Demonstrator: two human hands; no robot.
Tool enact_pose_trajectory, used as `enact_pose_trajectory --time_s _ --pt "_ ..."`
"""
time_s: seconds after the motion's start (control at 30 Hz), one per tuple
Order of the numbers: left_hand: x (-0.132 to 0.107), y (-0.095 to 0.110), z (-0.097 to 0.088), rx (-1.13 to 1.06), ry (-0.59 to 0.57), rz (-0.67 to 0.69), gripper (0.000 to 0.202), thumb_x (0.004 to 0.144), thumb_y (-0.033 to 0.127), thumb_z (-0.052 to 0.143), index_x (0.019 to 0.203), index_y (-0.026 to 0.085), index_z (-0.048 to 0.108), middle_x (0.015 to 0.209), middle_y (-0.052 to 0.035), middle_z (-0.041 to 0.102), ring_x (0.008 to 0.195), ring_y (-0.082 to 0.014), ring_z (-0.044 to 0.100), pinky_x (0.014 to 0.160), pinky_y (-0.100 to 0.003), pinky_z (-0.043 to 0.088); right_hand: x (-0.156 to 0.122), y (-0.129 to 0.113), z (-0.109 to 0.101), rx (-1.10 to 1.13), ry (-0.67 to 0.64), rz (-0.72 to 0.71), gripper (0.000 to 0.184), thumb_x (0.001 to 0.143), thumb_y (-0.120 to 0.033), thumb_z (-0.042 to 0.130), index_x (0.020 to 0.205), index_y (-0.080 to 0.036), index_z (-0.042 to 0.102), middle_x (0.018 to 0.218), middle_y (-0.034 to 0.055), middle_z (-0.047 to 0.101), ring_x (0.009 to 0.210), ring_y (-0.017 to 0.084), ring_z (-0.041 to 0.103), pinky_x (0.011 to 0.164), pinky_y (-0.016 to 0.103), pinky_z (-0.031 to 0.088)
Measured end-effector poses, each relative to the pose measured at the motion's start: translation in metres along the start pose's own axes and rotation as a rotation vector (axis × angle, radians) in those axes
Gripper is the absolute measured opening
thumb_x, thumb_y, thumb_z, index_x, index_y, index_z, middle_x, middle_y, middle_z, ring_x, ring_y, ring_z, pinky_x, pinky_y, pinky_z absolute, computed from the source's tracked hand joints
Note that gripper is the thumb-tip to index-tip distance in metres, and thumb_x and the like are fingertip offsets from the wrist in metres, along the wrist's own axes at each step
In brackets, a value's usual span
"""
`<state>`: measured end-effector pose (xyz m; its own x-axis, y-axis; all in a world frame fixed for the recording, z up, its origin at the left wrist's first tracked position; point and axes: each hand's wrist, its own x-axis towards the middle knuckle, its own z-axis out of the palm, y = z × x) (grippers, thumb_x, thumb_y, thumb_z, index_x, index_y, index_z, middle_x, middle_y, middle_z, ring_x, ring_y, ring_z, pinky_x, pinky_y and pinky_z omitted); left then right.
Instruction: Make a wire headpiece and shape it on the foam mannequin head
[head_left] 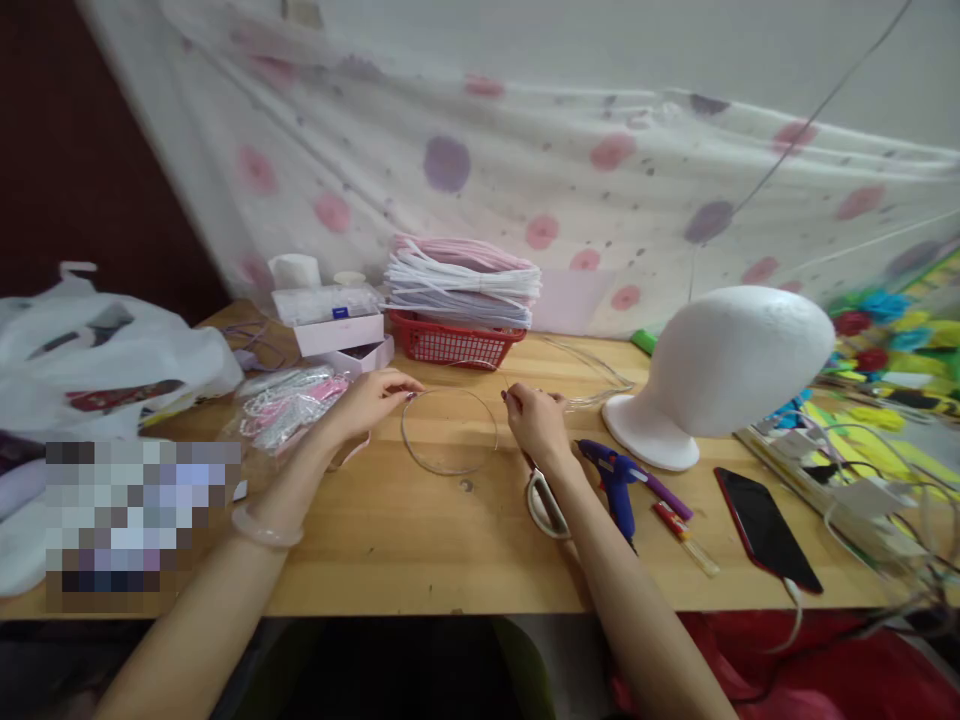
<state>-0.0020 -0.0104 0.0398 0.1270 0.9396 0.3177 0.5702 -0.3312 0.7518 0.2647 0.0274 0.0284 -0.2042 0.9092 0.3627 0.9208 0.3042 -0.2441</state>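
A thin metal wire bent into a round loop [450, 473] hangs just over the wooden table, between both hands. My left hand [381, 395] is closed in a pinch on the loop's upper left side. My right hand [538, 420] is closed too, its thumb and fingertips pinching a thin piece of wire whose tip sticks up past them. Whether that piece belongs to the loop is unclear. Scissors with white handles [550, 505] lie under my right wrist, their blades partly hidden. Several loose wires [600, 368] lie behind my right hand.
A blue glue gun [616, 480], a lighter [671, 520], a phone [769, 528] and a white foam head [739, 360] stand or lie to the right. At the back is a red basket [457, 345] of pipe cleaners [465, 285]. Plastic bags [112, 350] crowd the left.
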Motion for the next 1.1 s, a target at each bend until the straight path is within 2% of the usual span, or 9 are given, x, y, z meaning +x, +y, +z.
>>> enact_pose_trajectory --time_s 0.13,0.3,0.43,0.6,0.7,0.8,0.87,1.0,1.1 --pt "-0.003 -0.008 0.005 0.028 0.046 -0.019 0.024 0.08 0.027 0.057 0.092 0.02 0.076 0.098 -0.0082 0.074 0.09 -0.0215 0.069 0.085 -0.036 0.055 0.01 -0.002 0.002 -0.003 -0.03 -0.041 0.029 0.097 -0.026 0.046 0.079 -0.018 0.067 0.077 0.0095 0.072 0.075 0.021 0.063 0.075 0.031 0.031" --pt "-0.009 -0.015 0.009 0.045 0.043 -0.04 0.02 0.077 0.021 0.059 0.085 0.02 0.077 0.094 -0.0071 0.074 0.086 -0.0207 0.07 0.081 -0.034 0.056 0.004 0.004 0.017 0.05 -0.077 -0.128 0.024 0.095 -0.022 0.05 0.084 -0.017 0.071 0.09 0.011 0.071 0.081 0.02 0.063 0.07 0.027 0.036" --pt "-0.011 -0.017 0.014 0.04 0.033 -0.047 0.018 0.079 0.021 0.061 0.086 0.02 0.077 0.092 -0.0064 0.074 0.085 -0.02 0.069 0.08 -0.033 0.057 0.002 0.009 0.023 0.124 -0.093 -0.133 0.024 0.095 -0.02 0.049 0.09 -0.017 0.073 0.093 0.011 0.073 0.084 0.021 0.064 0.073 0.027 0.04" --pt "-0.01 -0.023 0.02 0.018 0.037 -0.038 0.02 0.08 0.019 0.059 0.089 0.019 0.077 0.095 -0.0072 0.074 0.086 -0.0188 0.069 0.078 -0.032 0.057 0.003 0.009 0.024 0.216 -0.077 -0.076 0.025 0.092 -0.018 0.05 0.107 -0.017 0.07 0.105 0.0122 0.075 0.093 0.022 0.068 0.08 0.03 0.045" --pt "-0.011 -0.026 0.024 0.015 0.058 -0.032 0.021 0.081 0.019 0.058 0.091 0.019 0.076 0.097 -0.0074 0.073 0.087 -0.0188 0.068 0.076 -0.031 0.057 0.002 0.009 0.023 0.267 -0.068 -0.032 0.025 0.09 -0.021 0.053 0.111 -0.02 0.068 0.097 0.0092 0.077 0.088 0.022 0.069 0.078 0.031 0.046" --pt "-0.012 -0.028 0.028 0.023 0.082 -0.026 0.021 0.083 0.019 0.059 0.094 0.019 0.076 0.096 -0.0074 0.073 0.086 -0.0187 0.067 0.075 -0.031 0.057 0.0 0.011 0.023 0.31 -0.059 0.016 0.022 0.089 -0.027 0.056 0.106 -0.021 0.068 0.088 0.0076 0.078 0.081 0.023 0.07 0.073 0.031 0.047" --pt "-0.012 -0.028 0.03 0.034 0.108 -0.021 0.021 0.084 0.02 0.06 0.096 0.019 0.076 0.096 -0.0078 0.073 0.086 -0.0189 0.067 0.075 -0.031 0.057 -0.001 0.012 0.023 0.337 -0.056 0.037 0.021 0.089 -0.029 0.056 0.104 -0.021 0.068 0.089 0.0082 0.078 0.079 0.022 0.071 0.071 0.03 0.047" --pt "-0.013 -0.027 0.032 0.063 0.158 -0.009 0.019 0.084 0.018 0.061 0.095 0.02 0.076 0.095 -0.0076 0.072 0.087 -0.019 0.066 0.076 -0.032 0.056 -0.004 0.012 0.023 0.372 -0.059 0.041 0.021 0.087 -0.032 0.056 0.102 -0.022 0.067 0.086 0.0072 0.078 0.077 0.022 0.07 0.071 0.03 0.047" --pt "-0.014 -0.027 0.031 0.079 0.179 0.0 0.018 0.084 0.017 0.061 0.093 0.019 0.076 0.092 -0.0073 0.072 0.084 -0.0187 0.066 0.075 -0.032 0.056 -0.007 0.011 0.021 0.384 -0.075 0.023 0.017 0.086 -0.032 0.056 0.093 -0.022 0.068 0.079 0.0054 0.077 0.072 0.021 0.069 0.069 0.029 0.047"
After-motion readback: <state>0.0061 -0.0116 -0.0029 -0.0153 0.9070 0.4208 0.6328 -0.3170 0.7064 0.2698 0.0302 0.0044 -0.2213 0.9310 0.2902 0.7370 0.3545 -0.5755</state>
